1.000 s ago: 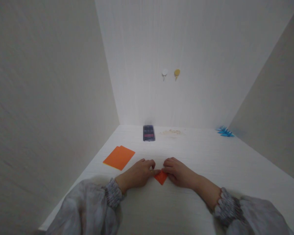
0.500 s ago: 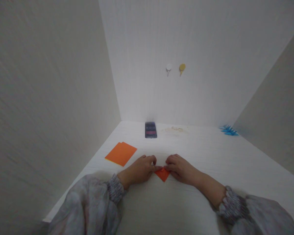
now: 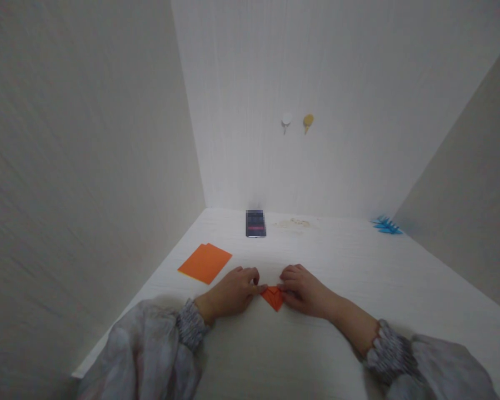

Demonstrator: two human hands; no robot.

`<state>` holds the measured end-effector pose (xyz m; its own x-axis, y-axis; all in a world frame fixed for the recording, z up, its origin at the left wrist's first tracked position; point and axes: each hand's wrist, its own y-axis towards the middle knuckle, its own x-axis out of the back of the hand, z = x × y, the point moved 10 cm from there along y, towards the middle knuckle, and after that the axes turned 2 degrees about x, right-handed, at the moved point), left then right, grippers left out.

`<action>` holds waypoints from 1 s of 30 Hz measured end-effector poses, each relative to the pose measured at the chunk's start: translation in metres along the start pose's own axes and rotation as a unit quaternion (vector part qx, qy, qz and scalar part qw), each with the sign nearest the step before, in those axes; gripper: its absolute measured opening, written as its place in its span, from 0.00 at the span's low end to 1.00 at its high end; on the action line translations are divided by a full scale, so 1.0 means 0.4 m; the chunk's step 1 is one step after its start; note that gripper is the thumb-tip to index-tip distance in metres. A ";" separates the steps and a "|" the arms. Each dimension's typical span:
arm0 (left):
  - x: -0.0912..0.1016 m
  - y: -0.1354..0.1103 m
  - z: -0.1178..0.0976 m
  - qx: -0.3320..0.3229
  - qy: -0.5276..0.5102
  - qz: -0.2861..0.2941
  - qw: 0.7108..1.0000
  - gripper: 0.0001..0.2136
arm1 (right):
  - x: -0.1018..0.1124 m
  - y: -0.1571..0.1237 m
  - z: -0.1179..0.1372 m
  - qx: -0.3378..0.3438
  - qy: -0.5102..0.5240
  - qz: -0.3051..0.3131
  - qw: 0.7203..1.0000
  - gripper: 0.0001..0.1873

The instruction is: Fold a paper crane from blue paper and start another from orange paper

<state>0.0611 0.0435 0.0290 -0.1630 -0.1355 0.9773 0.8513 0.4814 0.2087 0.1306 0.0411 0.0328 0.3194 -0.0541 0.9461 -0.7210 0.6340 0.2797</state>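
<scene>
A small folded orange paper [image 3: 273, 297] lies on the white table [image 3: 316, 355] between my hands. My left hand [image 3: 233, 290] has its fingers curled and pinches the paper's left corner. From the other side my right hand [image 3: 302, 289] presses curled fingers onto the paper's right edge. Both wrists rest on the table, in grey patterned sleeves.
A stack of flat orange paper sheets [image 3: 205, 262] lies to the left. A dark phone-like object [image 3: 255, 223] sits near the back wall, beside a pale smudge [image 3: 294, 224]. Blue folded paper figures [image 3: 385, 225] lie at the back right. Walls close in on three sides; two hooks [image 3: 296, 121] hang on the back wall.
Both hands stay on the small orange paper with only slight finger shifts. The view has drifted a little.
</scene>
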 end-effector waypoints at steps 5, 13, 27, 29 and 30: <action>0.019 -0.003 -0.022 -0.029 -0.020 -0.004 0.999 0.14 | -0.015 0.016 -0.017 -0.047 -0.010 -0.020 0.999 0.14; 0.030 -0.006 -0.061 -0.092 -0.067 -0.004 0.994 0.12 | -0.018 0.010 -0.049 -0.119 -0.006 -0.057 0.991 0.11; 0.031 0.002 -0.065 -0.092 -0.095 0.001 0.991 0.11 | -0.008 0.005 -0.100 -0.194 0.058 -0.079 0.976 0.05; 0.034 0.002 -0.065 -0.090 -0.105 0.000 0.990 0.11 | -0.011 0.007 -0.097 -0.167 0.068 -0.076 0.981 0.06; 0.035 0.003 -0.065 -0.088 -0.113 -0.001 0.990 0.11 | -0.014 0.007 -0.095 -0.151 0.077 -0.073 0.983 0.06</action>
<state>0.0725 0.0196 0.0421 -0.2546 0.0714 0.9644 0.9217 0.3196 0.2197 0.1502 0.0723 0.0220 0.5118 -0.0582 0.8571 -0.4525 0.8298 0.3266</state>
